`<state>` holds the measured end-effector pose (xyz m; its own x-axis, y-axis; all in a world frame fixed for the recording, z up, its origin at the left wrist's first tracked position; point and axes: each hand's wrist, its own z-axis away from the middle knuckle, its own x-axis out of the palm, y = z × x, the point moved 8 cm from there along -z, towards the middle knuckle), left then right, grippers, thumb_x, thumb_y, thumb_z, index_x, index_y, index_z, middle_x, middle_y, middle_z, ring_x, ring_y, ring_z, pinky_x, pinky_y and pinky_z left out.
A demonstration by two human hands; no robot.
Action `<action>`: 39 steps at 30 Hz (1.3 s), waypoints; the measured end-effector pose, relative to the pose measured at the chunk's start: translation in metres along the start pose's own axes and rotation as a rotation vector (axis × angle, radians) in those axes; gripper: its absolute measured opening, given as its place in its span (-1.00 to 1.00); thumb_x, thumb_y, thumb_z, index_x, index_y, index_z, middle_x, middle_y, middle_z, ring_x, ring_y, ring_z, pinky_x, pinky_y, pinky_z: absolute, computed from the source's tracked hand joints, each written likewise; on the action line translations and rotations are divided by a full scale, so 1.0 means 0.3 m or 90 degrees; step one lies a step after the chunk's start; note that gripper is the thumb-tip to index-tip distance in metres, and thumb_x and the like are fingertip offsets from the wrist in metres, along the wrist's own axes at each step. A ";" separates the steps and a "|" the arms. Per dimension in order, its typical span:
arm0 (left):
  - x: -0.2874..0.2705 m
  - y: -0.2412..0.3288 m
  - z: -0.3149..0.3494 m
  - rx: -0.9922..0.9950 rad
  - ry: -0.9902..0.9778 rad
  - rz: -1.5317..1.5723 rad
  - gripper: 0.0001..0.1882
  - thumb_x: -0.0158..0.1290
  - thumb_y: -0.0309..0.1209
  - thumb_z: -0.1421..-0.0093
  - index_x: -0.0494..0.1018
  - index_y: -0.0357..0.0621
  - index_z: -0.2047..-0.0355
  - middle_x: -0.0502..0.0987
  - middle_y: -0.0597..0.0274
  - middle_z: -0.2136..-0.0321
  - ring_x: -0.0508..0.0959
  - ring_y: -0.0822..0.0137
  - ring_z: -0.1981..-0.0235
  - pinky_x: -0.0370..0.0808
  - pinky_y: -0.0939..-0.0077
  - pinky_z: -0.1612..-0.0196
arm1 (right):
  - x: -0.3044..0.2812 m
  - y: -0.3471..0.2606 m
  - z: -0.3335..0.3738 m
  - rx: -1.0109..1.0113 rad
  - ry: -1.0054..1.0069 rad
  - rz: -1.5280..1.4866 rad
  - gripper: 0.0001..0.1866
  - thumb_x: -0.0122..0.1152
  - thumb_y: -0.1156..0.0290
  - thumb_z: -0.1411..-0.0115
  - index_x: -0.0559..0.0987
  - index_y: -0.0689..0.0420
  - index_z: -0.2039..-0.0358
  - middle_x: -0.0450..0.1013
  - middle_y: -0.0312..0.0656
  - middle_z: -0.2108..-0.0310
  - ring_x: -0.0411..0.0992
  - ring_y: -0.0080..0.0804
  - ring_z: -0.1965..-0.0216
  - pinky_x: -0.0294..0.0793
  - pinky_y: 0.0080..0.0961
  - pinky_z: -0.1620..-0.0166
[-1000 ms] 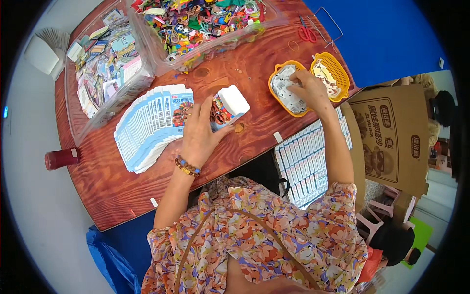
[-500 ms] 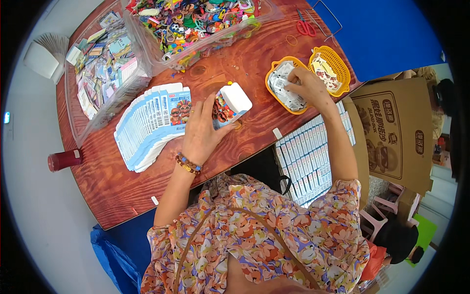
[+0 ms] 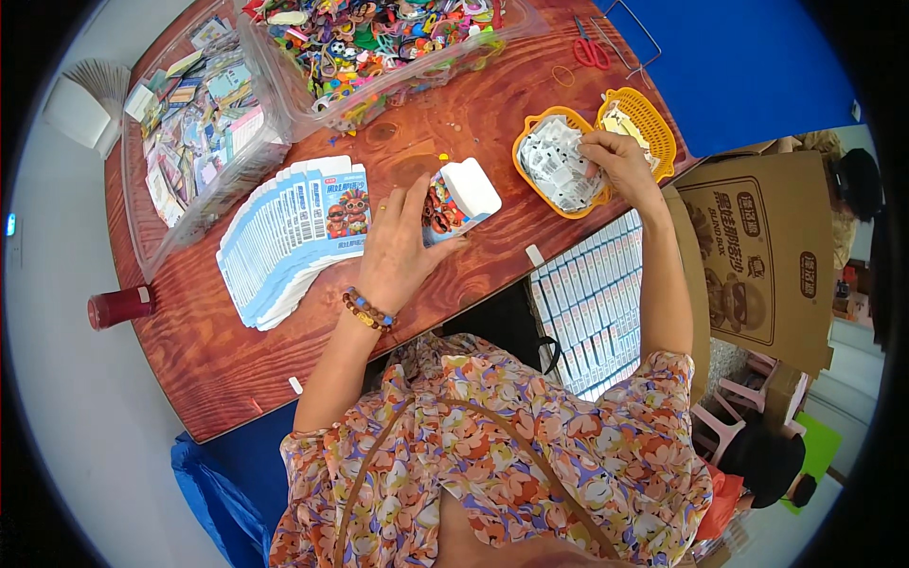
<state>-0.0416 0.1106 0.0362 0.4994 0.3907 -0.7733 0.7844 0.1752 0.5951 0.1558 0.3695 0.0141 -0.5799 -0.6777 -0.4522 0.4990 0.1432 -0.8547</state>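
Bright, even daylight fills the view, and colours are vivid. Shadows are short and soft; a faint one sits under the left hand (image 3: 402,248) on the wooden bench (image 3: 218,369). The clear plastic tub (image 3: 379,90) at the upper centre shows mild glare. Focus is sharp centrally. Fisheye distortion bends edges near the rim, and black vignette rings the circular frame.

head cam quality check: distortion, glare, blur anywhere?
Head view: strong fisheye, the wooden table edge bows and a black ring frames the circle. Light is soft and even, shadows faint under the left hand and right hand. Mild sheen on the clear plastic bin. Centre is sharp; detail softens toward the rim, near the cardboard box.
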 end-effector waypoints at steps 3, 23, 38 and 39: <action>0.006 0.008 -0.006 0.003 -0.008 0.008 -0.09 0.42 -0.20 0.09 0.25 -0.25 -0.23 0.43 -0.10 0.10 0.46 -0.10 0.10 0.47 0.10 0.05 | 0.032 -0.019 0.007 -0.042 0.007 0.125 -0.80 0.24 0.38 -0.23 0.62 0.26 0.25 0.51 -0.29 0.48 0.42 -0.58 0.48 0.39 -0.59 0.39; 0.039 0.037 -0.029 0.014 -0.041 0.007 -0.07 0.43 -0.21 0.11 0.24 -0.19 -0.24 0.43 -0.05 0.11 0.47 -0.07 0.10 0.50 0.10 0.05 | 0.033 -0.002 0.030 -0.028 0.019 0.103 -0.83 0.19 0.45 -0.24 0.59 0.32 0.31 0.52 -0.21 0.43 0.45 -0.50 0.45 0.42 -0.51 0.37; 0.055 0.024 -0.029 0.005 -0.052 -0.011 -0.06 0.43 -0.19 0.12 0.24 -0.18 -0.24 0.43 -0.04 0.06 0.48 -0.08 0.06 0.51 0.10 0.04 | 0.056 -0.033 0.036 -0.075 0.060 0.223 -0.81 0.27 0.44 -0.17 0.61 0.27 0.25 0.53 -0.15 0.40 0.49 -0.39 0.39 0.45 -0.45 0.31; 0.059 0.028 -0.031 0.005 -0.052 -0.004 -0.07 0.43 -0.19 0.12 0.24 -0.18 -0.23 0.43 -0.05 0.05 0.48 -0.09 0.05 0.52 0.10 0.03 | 0.070 -0.067 0.048 -0.111 0.060 0.277 -0.81 0.28 0.43 -0.16 0.61 0.27 0.25 0.52 -0.14 0.41 0.50 -0.39 0.39 0.45 -0.44 0.31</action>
<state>-0.0296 0.1274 0.0297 0.5227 0.3152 -0.7921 0.7903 0.1694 0.5889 0.1429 0.3419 0.0254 -0.4015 -0.4609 -0.7914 0.5970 0.5236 -0.6078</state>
